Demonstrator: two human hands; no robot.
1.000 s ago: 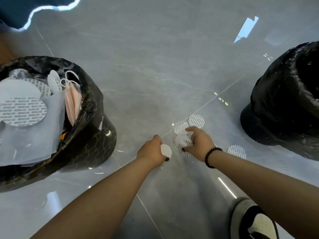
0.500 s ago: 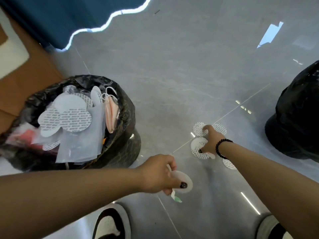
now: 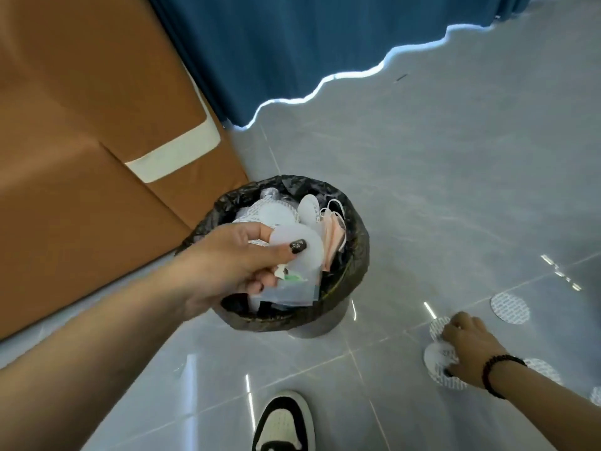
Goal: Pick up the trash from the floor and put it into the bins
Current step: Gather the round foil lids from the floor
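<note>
At frame centre the left hand [image 3: 234, 268] pinches a white round seal disc [image 3: 304, 252] over the black-lined bin [image 3: 354, 255]. At lower right the right hand [image 3: 468, 349] grips a printed disc [image 3: 437, 361] on the floor [image 3: 422, 190].

Glossy grey tile floor [image 3: 439, 190], blue curtain [image 3: 309, 43], brown furniture [image 3: 81, 125] at left.
</note>
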